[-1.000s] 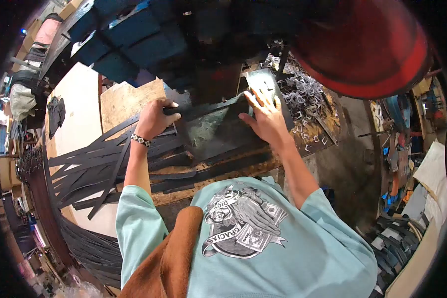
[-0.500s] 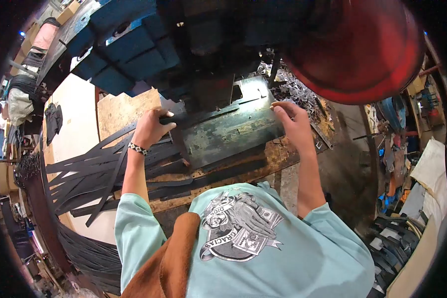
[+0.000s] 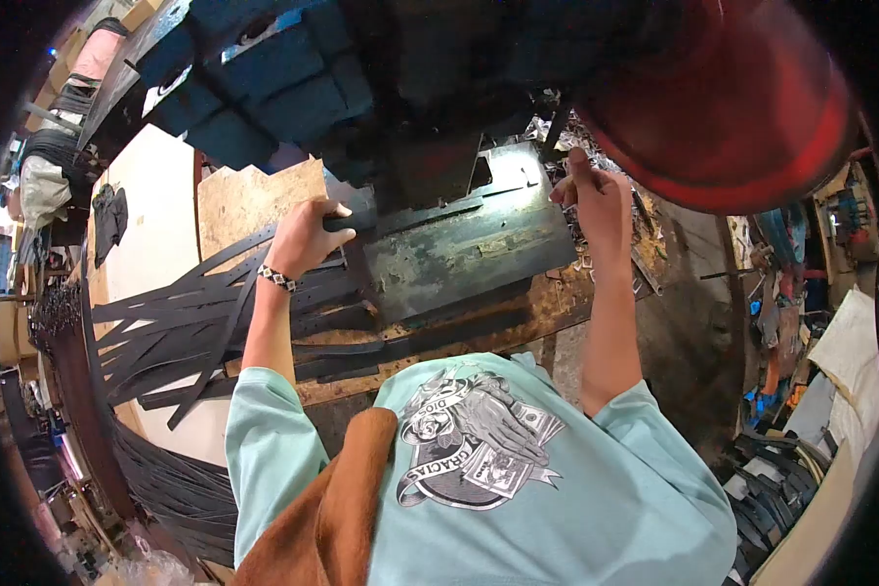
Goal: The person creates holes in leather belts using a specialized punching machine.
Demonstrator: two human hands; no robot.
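Observation:
My left hand [image 3: 308, 237] grips a long black strip [image 3: 410, 213] that lies across the worn metal plate [image 3: 469, 256] under a dark press machine [image 3: 410, 117]. Over the far right corner of the plate, my right hand [image 3: 596, 200] is raised with its fingers closed and the thumb up; whether it pinches a small piece I cannot tell. A beaded band is on my left wrist.
Several black strips [image 3: 186, 332] fan out over the wooden bench [image 3: 254, 200] to the left. Small cut scraps [image 3: 606, 254] litter the area right of the plate. A big red wheel [image 3: 723, 107] hangs at the upper right. More strips hang at the lower left.
My right hand has lifted off the plate and moved up and right to its far corner, closing its fingers. My left hand has kept its grip on the strip.

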